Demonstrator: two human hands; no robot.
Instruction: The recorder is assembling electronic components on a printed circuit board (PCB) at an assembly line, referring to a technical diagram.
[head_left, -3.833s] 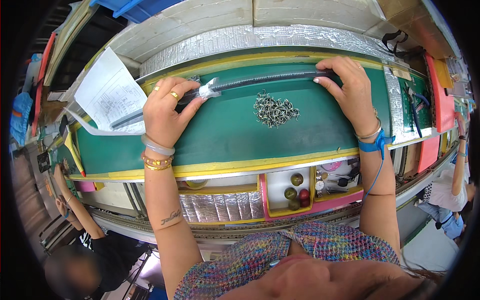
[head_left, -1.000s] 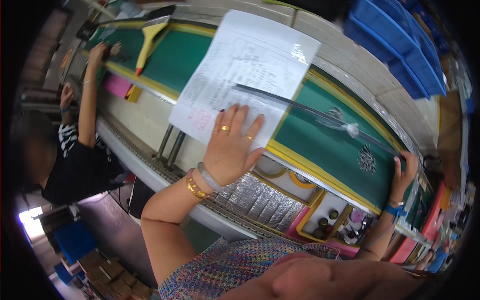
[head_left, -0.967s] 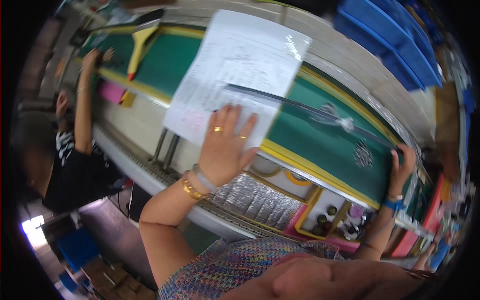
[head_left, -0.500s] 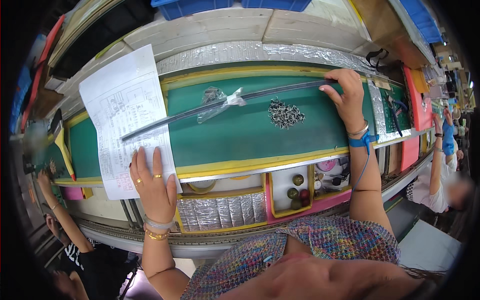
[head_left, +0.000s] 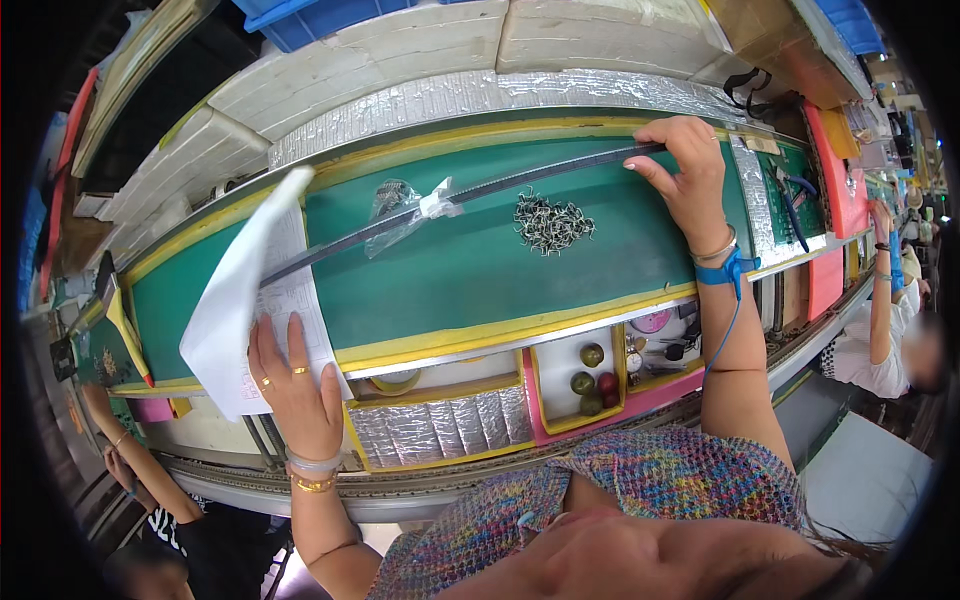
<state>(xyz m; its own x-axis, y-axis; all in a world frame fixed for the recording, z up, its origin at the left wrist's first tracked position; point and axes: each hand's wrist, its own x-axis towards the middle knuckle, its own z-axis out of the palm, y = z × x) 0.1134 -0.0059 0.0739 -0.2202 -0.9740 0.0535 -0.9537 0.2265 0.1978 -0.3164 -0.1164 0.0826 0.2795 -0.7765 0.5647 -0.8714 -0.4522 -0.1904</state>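
Note:
My right hand (head_left: 690, 190), a blue wrist strap behind it, grips the far right end of a long thin dark strip (head_left: 535, 180) between thumb and fingers. The strip runs slantwise across the green mat, its left end at the printed paper (head_left: 215, 330). Knotted around the strip is a clear plastic bag (head_left: 393, 232) with small metal parts inside. My left hand (head_left: 300, 400) lies on the paper's lower part, fingers stretched out and apart. The paper's left side is curled up over itself. Right of the bag, a pile of small bent metal pieces (head_left: 552, 222) rests on the mat.
Yellow-edged trays below the mat hold several small round balls (head_left: 583, 383), a watch (head_left: 634, 362) and odds and ends. Blue-handled pliers (head_left: 793, 205) lie at the right. A yellow-handled brush (head_left: 122, 318) is at the left. Other people work at both sides.
The paper's left side has lifted and folded over toward the right. The strip, with its bag, has shifted slightly left in view. Both hands keep about the same pose.

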